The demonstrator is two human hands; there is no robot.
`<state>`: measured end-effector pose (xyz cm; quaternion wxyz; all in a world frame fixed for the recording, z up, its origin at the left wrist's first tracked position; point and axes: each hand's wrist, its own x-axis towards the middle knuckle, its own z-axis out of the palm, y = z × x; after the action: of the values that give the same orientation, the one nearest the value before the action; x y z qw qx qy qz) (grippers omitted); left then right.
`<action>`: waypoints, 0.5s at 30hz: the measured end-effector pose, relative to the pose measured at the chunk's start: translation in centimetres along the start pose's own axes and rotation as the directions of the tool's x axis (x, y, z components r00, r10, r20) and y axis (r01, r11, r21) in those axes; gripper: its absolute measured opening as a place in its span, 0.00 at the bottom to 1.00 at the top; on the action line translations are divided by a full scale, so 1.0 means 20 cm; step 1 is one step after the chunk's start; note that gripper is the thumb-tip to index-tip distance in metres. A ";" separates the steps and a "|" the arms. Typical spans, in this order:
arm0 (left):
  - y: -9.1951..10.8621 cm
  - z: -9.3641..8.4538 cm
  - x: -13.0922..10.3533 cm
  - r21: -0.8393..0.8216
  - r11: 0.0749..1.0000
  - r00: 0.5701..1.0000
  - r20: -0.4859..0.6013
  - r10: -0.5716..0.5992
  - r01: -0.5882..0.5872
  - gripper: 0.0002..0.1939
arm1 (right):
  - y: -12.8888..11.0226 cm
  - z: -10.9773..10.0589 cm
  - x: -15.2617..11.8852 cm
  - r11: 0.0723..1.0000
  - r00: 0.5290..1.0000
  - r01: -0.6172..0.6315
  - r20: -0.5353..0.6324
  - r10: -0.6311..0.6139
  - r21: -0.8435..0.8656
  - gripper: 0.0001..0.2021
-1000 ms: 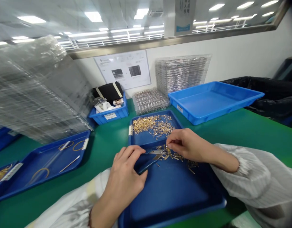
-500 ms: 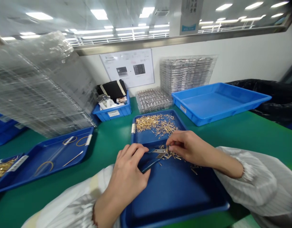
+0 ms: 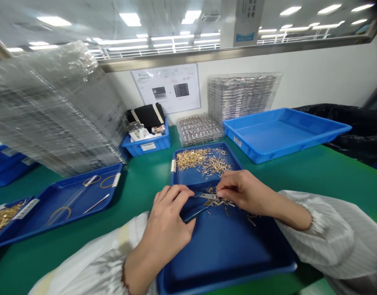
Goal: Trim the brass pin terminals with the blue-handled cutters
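Observation:
My left hand [image 3: 171, 219] is wrapped round the blue handles of a pair of pliers [image 3: 197, 211], whose metal jaws point right over a dark blue tray [image 3: 225, 250]. At the jaw tips, my right hand [image 3: 237, 188] is closed in a pinch; what its fingertips hold is too small to make out. Small gold pins [image 3: 226, 203] lie loose in the tray under the jaws and beside my right hand. Just behind stands a second blue tray [image 3: 183, 178] with a heap of gold pins [image 3: 203, 162].
A light blue tray [image 3: 280, 131] stands at the back right, beside clear plastic racks [image 3: 243, 96]. On the left are a tray with rubber bands and a swab [image 3: 74, 200], wrapped stacked boxes [image 3: 59, 110], and a small blue bin [image 3: 148, 145]. A black bag [image 3: 354, 127] is far right.
The whole view has shifted slightly. Both hands keep nearly the same pose, and a small gold piece seen at my right fingertips before no longer shows there.

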<state>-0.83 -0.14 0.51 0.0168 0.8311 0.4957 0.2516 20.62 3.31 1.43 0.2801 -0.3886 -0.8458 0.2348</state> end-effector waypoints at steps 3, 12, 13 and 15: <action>0.01 0.00 0.00 0.016 1.000 1.000 -0.004 -0.012 0.012 0.17 | 0.00 0.00 0.00 1.000 1.000 -0.008 0.003 0.008 0.007 0.06; 0.00 0.00 0.00 0.042 0.999 0.999 -0.033 0.000 0.001 0.17 | 0.00 0.02 0.00 1.000 0.999 0.013 0.032 -0.012 -0.018 0.07; 0.00 0.00 0.00 0.044 0.999 0.999 -0.037 0.007 -0.006 0.18 | 0.01 0.02 0.00 0.999 0.999 0.024 0.038 -0.023 -0.030 0.07; 0.00 0.00 0.00 0.044 0.999 0.999 -0.035 0.014 -0.013 0.18 | 0.01 0.02 0.00 0.998 0.999 0.034 0.037 -0.032 -0.047 0.07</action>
<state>-0.81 -0.15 0.47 -0.0118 0.8299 0.4957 0.2556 20.46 3.31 0.96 0.2592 -0.3766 -0.8625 0.2171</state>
